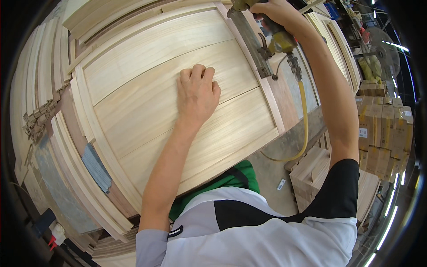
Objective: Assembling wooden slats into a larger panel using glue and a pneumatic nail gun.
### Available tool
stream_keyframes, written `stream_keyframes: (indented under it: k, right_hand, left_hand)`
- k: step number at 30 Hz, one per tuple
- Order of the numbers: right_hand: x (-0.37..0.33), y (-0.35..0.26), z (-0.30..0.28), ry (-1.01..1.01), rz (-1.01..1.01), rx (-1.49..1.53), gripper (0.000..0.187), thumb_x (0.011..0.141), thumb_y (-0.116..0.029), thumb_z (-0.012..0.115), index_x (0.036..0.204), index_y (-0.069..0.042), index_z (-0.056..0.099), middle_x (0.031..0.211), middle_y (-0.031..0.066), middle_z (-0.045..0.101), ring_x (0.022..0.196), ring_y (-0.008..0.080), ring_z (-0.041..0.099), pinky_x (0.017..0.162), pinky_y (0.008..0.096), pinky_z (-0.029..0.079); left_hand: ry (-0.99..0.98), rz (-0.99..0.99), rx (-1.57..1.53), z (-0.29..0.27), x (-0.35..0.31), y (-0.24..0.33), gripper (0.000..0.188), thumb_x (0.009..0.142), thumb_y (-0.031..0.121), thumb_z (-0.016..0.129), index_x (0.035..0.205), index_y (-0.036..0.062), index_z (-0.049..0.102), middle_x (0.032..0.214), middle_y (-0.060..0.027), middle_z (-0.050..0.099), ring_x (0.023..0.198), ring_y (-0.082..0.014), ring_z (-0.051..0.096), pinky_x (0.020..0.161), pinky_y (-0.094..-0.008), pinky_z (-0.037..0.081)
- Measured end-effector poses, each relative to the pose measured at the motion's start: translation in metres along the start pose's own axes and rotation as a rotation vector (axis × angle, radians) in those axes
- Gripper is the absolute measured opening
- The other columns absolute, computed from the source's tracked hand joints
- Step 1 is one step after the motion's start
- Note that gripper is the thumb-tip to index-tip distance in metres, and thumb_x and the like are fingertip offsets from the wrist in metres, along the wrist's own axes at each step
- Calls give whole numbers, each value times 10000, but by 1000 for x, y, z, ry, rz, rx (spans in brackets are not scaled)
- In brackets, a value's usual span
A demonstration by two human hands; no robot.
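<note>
A pale wooden panel (147,89) made of wide boards, with strips framing its edges, lies in front of me. My left hand (197,93) rests on its middle, fingers curled under; whatever they may hold is hidden. My right hand (281,17) is wrapped round the dark handle of an air nail gun (283,43) at the panel's far right. The tool's long grey magazine (250,40) lies along the right edge strip (268,95). A yellow air hose (304,111) hangs from its fitting and curves down toward the floor.
Long wooden strips (42,66) are stacked at the left, near a bundle of grey-blue strips (95,167). Cardboard boxes (382,124) are piled at the right, behind a stack of wooden pieces (318,171). A fan (380,49) stands at the far right.
</note>
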State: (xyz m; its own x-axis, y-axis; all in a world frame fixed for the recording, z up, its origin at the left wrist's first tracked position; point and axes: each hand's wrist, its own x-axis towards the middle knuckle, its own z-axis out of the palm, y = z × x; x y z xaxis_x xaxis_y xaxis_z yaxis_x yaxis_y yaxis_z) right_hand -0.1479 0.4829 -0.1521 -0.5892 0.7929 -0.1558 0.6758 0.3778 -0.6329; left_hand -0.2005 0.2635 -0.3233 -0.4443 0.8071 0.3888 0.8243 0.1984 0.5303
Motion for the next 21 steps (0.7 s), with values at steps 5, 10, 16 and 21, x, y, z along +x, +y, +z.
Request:
stream_keyframes:
  k: [5,10,16,21]
  right_hand:
    - [-24,21,-9,-18,84,-186,201,786,-212,633,771,-12,651,576,53,577,493,146,555,451,288,431]
    - [-35,36,-12,-10,102,-162,214,796,-233,627,780,-24,670,600,78,609,499,156,569,480,300,453]
    - [-69,52,-14,-13,-4,-9,288,809,-255,647,809,34,647,601,77,588,493,118,581,479,258,482]
    - [-93,48,-19,-13,-3,-69,280,802,-254,651,811,26,647,608,74,590,494,114,583,480,260,482]
  left_hand:
    - [-48,-23,18,0,1,4,251,805,137,650,1053,104,627,1092,-48,554,998,-281,470,905,-425,400]
    - [-28,-11,43,0,1,1,244,814,145,646,1054,110,626,1093,-49,555,1003,-283,470,920,-429,396]
    - [-33,-5,31,1,1,2,243,817,151,646,1056,110,625,1092,-52,556,1008,-289,471,934,-431,391]
    - [-24,-1,54,1,0,-2,248,820,151,646,1063,108,627,1101,-53,559,1011,-291,471,939,-430,386]
